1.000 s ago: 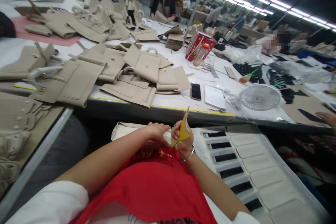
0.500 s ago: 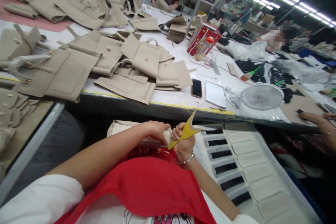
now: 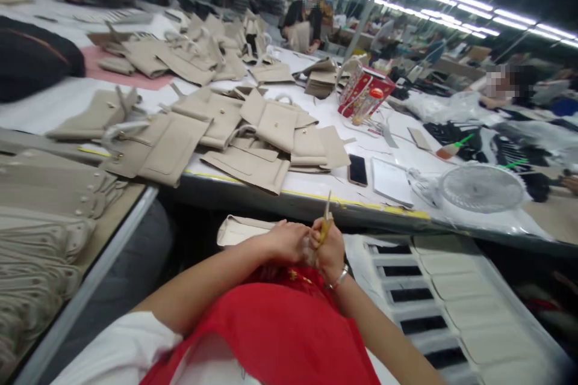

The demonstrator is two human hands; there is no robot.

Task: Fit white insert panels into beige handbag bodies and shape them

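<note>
My right hand, with a silver bangle on its wrist, grips a thin yellow piece that stands nearly edge-on above the fingers. My left hand closes over the end of a cream bag piece, close beside my right hand. A pale bit shows between my hands, but its shape is hidden by my fingers. A red garment lies under my forearms.
A long white table beyond my hands carries heaped beige bag panels, a phone, a tablet, a clear fan and a red box. A tray of padded panels sits right. Stacked beige pieces lie left. Co-workers sit farther off.
The yellow piece has turned from a broad, tilted shape to a narrow, nearly upright edge. My hands have drawn closer together, and the whole view has shifted as my head moved.
</note>
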